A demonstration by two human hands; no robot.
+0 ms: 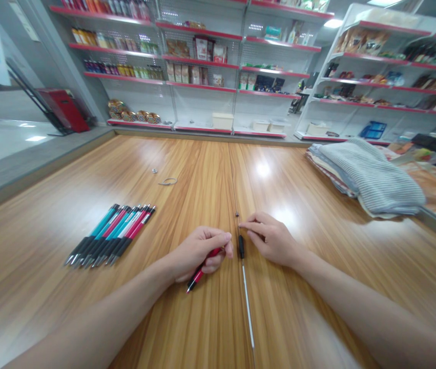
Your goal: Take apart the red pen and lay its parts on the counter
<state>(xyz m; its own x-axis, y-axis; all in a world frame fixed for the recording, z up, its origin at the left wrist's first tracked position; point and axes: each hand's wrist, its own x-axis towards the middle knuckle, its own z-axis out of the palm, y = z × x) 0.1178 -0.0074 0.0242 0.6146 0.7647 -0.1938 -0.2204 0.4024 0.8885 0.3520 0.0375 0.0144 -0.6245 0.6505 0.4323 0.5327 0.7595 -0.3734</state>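
My left hand (206, 250) is closed around a red pen barrel (199, 275) with a black end, tilted above the table. Just right of it, pen parts lie in a line along a table seam. A small metal pen tip (236, 214) is farthest away, then a black grip (241, 247), then a white ink refill (248, 307) nearest me. My right hand (273, 238) rests beside them, thumb and index finger apart. Its index fingertip touches or nearly touches a tiny piece between tip and grip, too small to make out.
Several teal and red pens (112, 236) lie side by side at the left. Farther back are a wire ring (169, 181) and a small metal piece (154, 170). Folded cloths (371, 174) are stacked at the right, and stocked shelves (202, 64) stand beyond the wooden table (202, 164).
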